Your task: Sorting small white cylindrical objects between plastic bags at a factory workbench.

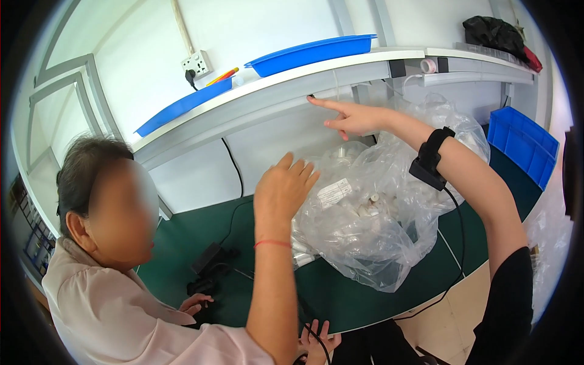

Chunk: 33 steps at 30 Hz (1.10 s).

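My right hand (356, 118) reaches over the bench. Its index finger is stretched out to a small black spot (311, 96) at the shelf's edge, and the other fingers are loosely bent around nothing. On that forearm sits a black strapped device (431, 163) with a cable. At the bottom edge, my left hand (317, 342) rests low with its fingers apart, and a black cable (315, 334) crosses in front of it. Below my right arm lies a large clear plastic bag (377, 243) with small pale items inside and a white label (334, 193).
At the left a co-worker in a pale shirt (115, 304) raises a hand (283, 191) near the bag. Blue trays (313, 55) stand on the white shelf (274, 91). The dark green bench (176, 237) carries a black adapter (207, 257); a blue bin (523, 146) is at right.
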### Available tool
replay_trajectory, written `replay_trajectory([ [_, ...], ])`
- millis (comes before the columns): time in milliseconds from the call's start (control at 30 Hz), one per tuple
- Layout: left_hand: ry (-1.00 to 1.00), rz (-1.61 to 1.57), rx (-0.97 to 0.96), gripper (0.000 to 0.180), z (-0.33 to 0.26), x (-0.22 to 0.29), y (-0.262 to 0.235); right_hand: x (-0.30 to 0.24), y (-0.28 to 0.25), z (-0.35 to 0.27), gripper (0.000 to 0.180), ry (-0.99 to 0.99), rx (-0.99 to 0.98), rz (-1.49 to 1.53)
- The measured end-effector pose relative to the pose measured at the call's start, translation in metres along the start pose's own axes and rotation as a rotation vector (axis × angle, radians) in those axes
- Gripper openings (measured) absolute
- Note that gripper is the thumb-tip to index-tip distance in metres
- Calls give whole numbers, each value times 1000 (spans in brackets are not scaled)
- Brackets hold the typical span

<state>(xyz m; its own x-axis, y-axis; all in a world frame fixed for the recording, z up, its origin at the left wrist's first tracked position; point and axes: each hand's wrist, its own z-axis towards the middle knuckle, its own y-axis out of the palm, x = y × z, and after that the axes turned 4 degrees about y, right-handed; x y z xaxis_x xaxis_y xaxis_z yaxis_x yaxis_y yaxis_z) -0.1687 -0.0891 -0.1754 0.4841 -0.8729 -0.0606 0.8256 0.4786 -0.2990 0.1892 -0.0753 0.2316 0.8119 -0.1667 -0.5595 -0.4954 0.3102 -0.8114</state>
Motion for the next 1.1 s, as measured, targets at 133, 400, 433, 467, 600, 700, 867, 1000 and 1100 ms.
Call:
replay_trajectory([
  [133,68,-37,-330,38,14,-5,-22,2,6,-3,65,34,-58,146],
  [400,64,-25,-350,39,12,-7,-21,-6,27,-2,71,71,-74,501],
  [433,67,-29,-351,39,12,-6,-21,-3,28,-1,71,75,-71,502],
  [467,80,-15,-362,39,12,-6,-21,0,31,1,70,42,-95,669],
  [600,141,47,-407,39,15,-9,-27,-5,41,7,69,-54,-121,1071],
  [700,214,111,-450,38,17,-11,-29,-16,52,10,70,-53,-6,1134],
  [867,173,-78,-345,45,51,-2,-37,-35,60,11,72,4,128,1099],
  [1000,559,75,-213,49,219,-16,94,-27,61,10,73,-12,188,1090],
  [1100,927,264,-76,54,337,-46,174,-34,64,10,73,-21,186,1079],
])
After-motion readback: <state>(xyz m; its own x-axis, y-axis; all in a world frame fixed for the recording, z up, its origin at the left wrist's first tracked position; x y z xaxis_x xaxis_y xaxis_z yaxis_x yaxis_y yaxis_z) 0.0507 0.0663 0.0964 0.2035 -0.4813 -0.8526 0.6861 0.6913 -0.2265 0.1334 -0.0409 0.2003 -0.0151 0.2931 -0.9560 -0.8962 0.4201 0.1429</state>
